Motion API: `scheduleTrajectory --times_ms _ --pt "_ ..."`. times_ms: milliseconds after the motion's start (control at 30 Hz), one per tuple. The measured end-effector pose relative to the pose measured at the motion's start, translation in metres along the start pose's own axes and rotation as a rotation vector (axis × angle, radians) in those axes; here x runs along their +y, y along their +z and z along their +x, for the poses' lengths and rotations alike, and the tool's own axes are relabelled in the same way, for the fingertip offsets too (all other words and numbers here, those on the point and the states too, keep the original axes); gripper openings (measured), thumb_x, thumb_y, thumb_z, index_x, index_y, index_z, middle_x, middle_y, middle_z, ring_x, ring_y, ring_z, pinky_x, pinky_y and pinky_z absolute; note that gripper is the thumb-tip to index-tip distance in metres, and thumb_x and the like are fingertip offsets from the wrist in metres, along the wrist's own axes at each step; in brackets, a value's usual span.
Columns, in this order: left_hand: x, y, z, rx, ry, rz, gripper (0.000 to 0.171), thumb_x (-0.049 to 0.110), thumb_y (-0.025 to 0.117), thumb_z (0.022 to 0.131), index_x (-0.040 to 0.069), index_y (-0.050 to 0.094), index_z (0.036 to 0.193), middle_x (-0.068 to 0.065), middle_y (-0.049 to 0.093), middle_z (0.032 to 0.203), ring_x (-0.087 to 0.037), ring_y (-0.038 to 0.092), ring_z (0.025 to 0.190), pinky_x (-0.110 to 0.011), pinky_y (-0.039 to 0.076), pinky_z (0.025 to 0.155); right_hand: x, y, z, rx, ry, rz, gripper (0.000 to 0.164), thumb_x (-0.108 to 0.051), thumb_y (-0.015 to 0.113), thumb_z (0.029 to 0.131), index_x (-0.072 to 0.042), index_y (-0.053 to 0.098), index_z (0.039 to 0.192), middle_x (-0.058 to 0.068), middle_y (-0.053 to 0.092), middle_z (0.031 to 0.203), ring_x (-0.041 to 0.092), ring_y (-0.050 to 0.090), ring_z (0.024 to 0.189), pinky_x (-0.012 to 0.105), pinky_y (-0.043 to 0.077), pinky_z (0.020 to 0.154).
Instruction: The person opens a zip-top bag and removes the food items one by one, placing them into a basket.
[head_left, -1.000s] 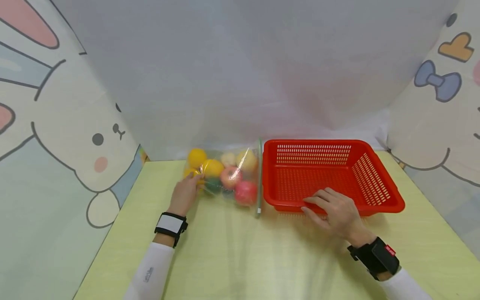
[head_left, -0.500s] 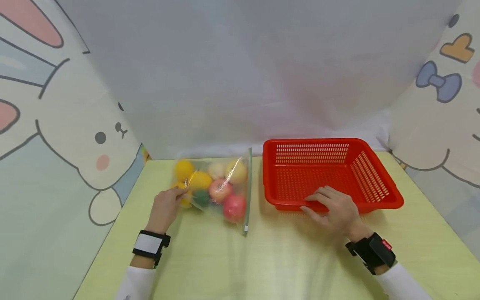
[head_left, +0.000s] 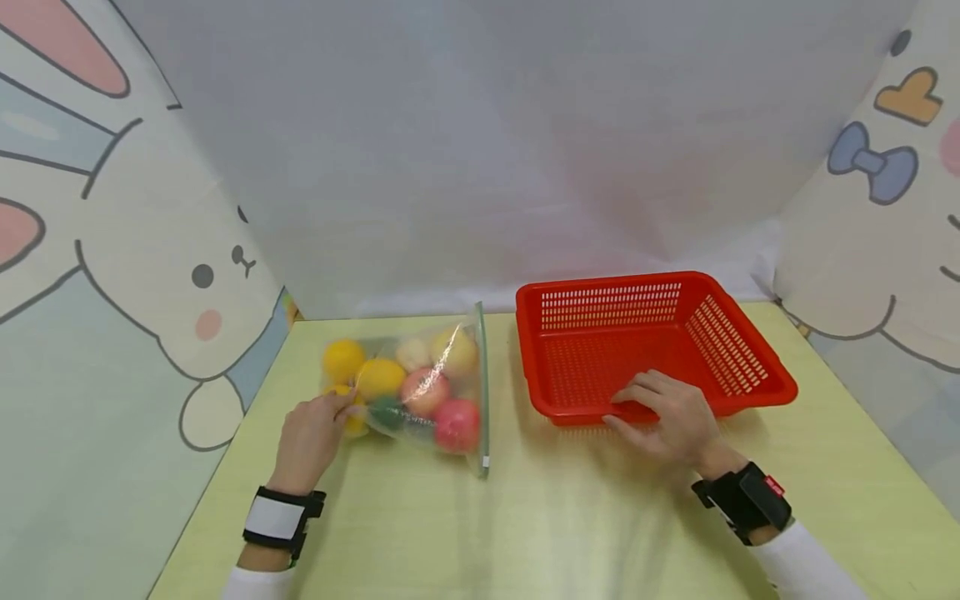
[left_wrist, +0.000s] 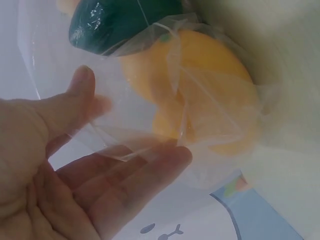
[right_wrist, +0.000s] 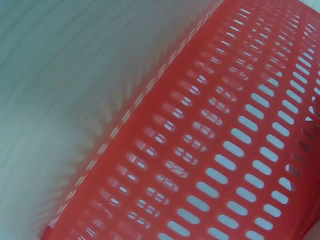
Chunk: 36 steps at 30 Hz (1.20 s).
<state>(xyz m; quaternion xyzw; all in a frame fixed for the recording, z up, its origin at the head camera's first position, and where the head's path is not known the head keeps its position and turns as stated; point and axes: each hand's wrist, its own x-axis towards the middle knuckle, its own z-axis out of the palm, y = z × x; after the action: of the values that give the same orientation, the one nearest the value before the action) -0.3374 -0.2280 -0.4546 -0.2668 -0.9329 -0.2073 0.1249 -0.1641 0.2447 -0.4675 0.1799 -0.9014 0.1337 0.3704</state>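
Observation:
A clear zip bag [head_left: 471,379] filled with fruit lies at the left of the table. Its left corner is pinched by my left hand [head_left: 309,437]. Inside are orange-yellow fruits [head_left: 344,361], a dark green one [head_left: 386,414], a pink apple [head_left: 425,392], a deep pink fruit [head_left: 457,426] and pale ones [head_left: 453,354]. In the left wrist view, loose film runs between thumb [left_wrist: 82,80] and fingers. My right hand [head_left: 667,417] grips the front rim of a red plastic basket [head_left: 570,412] with nothing seen inside. The right wrist view shows its slotted wall close up.
The pale yellow-green table [head_left: 420,533] extends in front of both things. A white-grey back wall [head_left: 480,167] rises behind them. Side panels with cartoon rabbits [head_left: 180,333] flank the table.
My left hand has drawn the bag left and toward me, opening a gap between its zip edge and the basket. The basket has turned and shifted slightly left under my right hand.

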Motion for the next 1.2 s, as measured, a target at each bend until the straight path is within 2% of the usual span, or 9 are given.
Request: scheduleTrajectory --times_ms 67,200,300,433,533,633,733,1033,1200 --pt "0.001 -0.001 0.000 -0.020 -0.020 0.001 0.037 0.017 0.077 0.095 0.003 0.074 0.129 -0.024 0.078 0.097 -0.020 0.047 0.054 -0.031 0.032 0.047 -0.006 0.000 0.003 -0.004 0.003 -0.008 0.031 -0.042 0.086 0.084 -0.013 0.081 0.093 -0.001 0.075 0.087 0.015 0.065 0.079 0.031 0.062 0.069" --pt "0.006 -0.003 -0.004 -0.007 -0.017 0.012 0.041 0.017 0.076 0.097 0.001 0.070 0.134 -0.031 0.072 0.126 -0.039 0.068 0.066 -0.047 0.055 0.056 -0.027 0.003 0.011 0.020 -0.028 -0.020 0.051 -0.058 0.063 0.100 -0.011 0.082 0.100 0.004 0.076 0.092 0.020 0.066 0.087 0.037 0.061 0.077" --pt "0.014 -0.005 -0.009 0.029 0.000 0.027 0.049 0.021 0.076 0.097 -0.001 0.066 0.139 -0.034 0.067 0.134 -0.053 0.073 0.099 -0.063 0.061 0.078 -0.047 0.010 0.020 0.046 -0.082 0.000 0.057 -0.060 0.051 0.105 -0.012 0.082 0.102 0.004 0.076 0.095 0.020 0.066 0.091 0.037 0.061 0.080" --pt "0.033 -0.005 -0.018 0.073 0.054 0.020 0.058 0.024 0.081 0.094 -0.003 0.062 0.141 -0.033 0.064 0.139 -0.052 0.065 0.125 -0.062 0.061 0.090 -0.072 0.026 0.029 0.033 -0.155 0.090 0.049 -0.054 0.052 0.107 -0.014 0.080 0.103 0.001 0.075 0.096 0.016 0.066 0.090 0.030 0.062 0.079" --pt "0.050 -0.002 -0.024 0.104 0.116 -0.003 0.059 0.024 0.085 0.090 -0.002 0.065 0.138 -0.029 0.066 0.138 -0.047 0.066 0.126 -0.058 0.061 0.093 -0.089 0.041 0.034 -0.002 -0.213 0.134 0.037 -0.046 0.060 0.105 -0.014 0.078 0.105 0.000 0.075 0.096 0.013 0.067 0.086 0.023 0.062 0.077" --pt "0.064 0.006 -0.030 0.105 0.163 -0.036 0.060 0.024 0.089 0.086 0.000 0.067 0.137 -0.025 0.067 0.137 -0.043 0.066 0.125 -0.055 0.060 0.098 -0.104 0.056 0.037 -0.076 -0.258 0.115 0.023 -0.034 0.078 0.097 -0.015 0.078 0.110 -0.001 0.075 0.098 0.010 0.068 0.085 0.019 0.061 0.074" --pt "0.074 0.016 -0.033 0.078 0.191 -0.059 0.061 0.026 0.089 0.086 0.001 0.067 0.137 -0.022 0.067 0.140 -0.040 0.065 0.128 -0.054 0.057 0.105 -0.115 0.068 0.042 -0.185 -0.260 0.070 0.035 -0.023 0.090 0.085 -0.015 0.077 0.116 -0.001 0.075 0.103 0.011 0.069 0.086 0.020 0.061 0.076" --pt "0.084 0.039 -0.034 -0.006 0.214 -0.085 0.064 0.031 0.088 0.087 0.004 0.066 0.140 -0.022 0.066 0.142 -0.039 0.065 0.128 -0.052 0.058 0.105 -0.121 0.092 0.054 -0.533 -0.092 -0.021 0.031 -0.019 0.078 0.096 -0.016 0.063 0.123 0.001 0.067 0.110 0.016 0.065 0.089 0.027 0.059 0.076" --pt "0.088 0.044 -0.033 -0.039 0.211 -0.106 0.060 0.030 0.090 0.085 0.006 0.069 0.136 -0.020 0.067 0.140 -0.036 0.066 0.126 -0.050 0.059 0.104 -0.124 0.096 0.061 -0.596 -0.082 -0.035 0.035 -0.025 0.078 0.096 -0.020 0.065 0.128 0.002 0.068 0.122 0.018 0.069 0.101 0.032 0.064 0.084"
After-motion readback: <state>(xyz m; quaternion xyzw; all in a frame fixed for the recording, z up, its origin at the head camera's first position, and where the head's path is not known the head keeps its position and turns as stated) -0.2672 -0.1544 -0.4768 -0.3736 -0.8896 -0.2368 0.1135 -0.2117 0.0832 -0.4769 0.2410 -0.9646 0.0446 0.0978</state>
